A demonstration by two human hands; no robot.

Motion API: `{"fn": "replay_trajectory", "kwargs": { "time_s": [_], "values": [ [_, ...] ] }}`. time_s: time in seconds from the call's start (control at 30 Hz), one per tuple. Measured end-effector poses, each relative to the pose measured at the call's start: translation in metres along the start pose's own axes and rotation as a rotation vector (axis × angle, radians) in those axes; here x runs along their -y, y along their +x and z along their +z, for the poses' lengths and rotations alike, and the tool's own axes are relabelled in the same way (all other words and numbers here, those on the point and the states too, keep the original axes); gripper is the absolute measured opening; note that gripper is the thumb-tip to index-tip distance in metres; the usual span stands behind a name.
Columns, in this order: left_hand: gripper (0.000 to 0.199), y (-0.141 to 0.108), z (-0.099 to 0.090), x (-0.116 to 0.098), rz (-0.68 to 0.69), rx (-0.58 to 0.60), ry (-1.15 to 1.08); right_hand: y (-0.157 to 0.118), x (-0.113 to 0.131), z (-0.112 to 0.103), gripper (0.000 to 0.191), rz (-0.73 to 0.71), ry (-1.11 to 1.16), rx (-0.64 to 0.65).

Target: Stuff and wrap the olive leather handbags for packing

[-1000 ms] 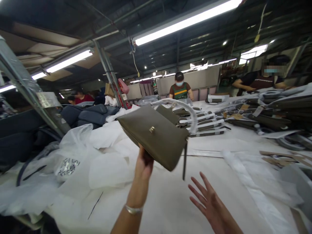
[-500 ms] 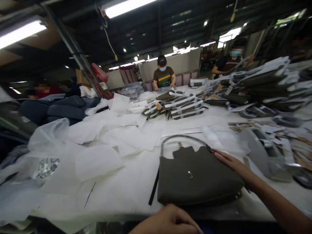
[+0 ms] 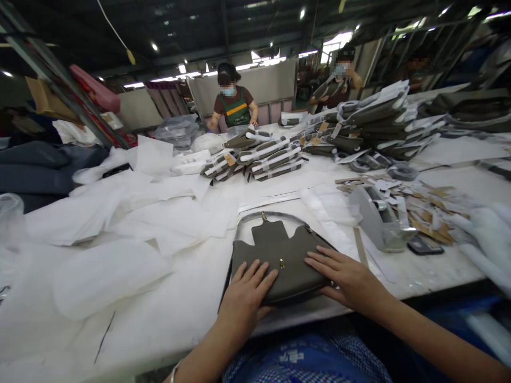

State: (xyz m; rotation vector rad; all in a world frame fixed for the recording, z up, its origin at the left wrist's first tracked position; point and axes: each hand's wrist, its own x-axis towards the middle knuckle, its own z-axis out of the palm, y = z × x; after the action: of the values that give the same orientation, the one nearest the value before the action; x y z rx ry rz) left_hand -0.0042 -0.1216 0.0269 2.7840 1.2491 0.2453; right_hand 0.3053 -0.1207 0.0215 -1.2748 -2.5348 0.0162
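Observation:
An olive-green handbag (image 3: 279, 242) lies flat on the white-covered table in front of me, its flap turned up toward the far side. A small gold-coloured clasp (image 3: 281, 263) shows on its front. Behind the flap arches the handle (image 3: 247, 217), which looks wrapped in a pale covering. My left hand (image 3: 249, 290) rests on the near left part of the bag with fingers spread. On the right side of the bag lies my right hand (image 3: 339, 274), fingers stretched out flat. The thumbs sit by the bag's near edge.
White paper sheets (image 3: 175, 218) cover the left side. Stacked wrapped bags (image 3: 275, 157) lie farther back, with a taller pile (image 3: 375, 117) to the right. A grey tape dispenser (image 3: 373, 218), a dark phone-like object (image 3: 425, 246) and paper scraps lie right. Two co-workers stand across the table.
My left hand has come up from the near edge onto the bag. The right hand has moved from the bag's far right corner onto its front. The view has swung right.

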Motion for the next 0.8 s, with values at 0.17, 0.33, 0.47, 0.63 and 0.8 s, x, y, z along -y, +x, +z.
{"fn": "replay_trajectory", "kwargs": {
  "time_s": [0.17,0.33,0.47,0.63,0.8],
  "values": [
    [0.082,0.002,-0.012,0.01,0.028,0.059,0.06,0.023,0.018,-0.013,0.079,-0.117,0.006,0.143],
    [0.078,0.003,0.012,0.017,0.056,0.054,0.152,0.035,0.013,0.022,0.077,-0.159,-0.024,0.158],
    [0.08,-0.007,0.036,0.024,0.082,0.049,0.137,0.012,0.011,0.057,0.073,-0.119,-0.012,0.061],
    [0.075,-0.014,0.034,0.013,0.069,0.045,-0.054,0.005,0.011,0.046,0.063,-0.112,0.162,0.132],
    [0.076,-0.013,0.036,0.011,0.078,-0.031,-0.033,0.084,0.015,0.018,0.029,-0.048,0.445,0.233]
  ]
}}
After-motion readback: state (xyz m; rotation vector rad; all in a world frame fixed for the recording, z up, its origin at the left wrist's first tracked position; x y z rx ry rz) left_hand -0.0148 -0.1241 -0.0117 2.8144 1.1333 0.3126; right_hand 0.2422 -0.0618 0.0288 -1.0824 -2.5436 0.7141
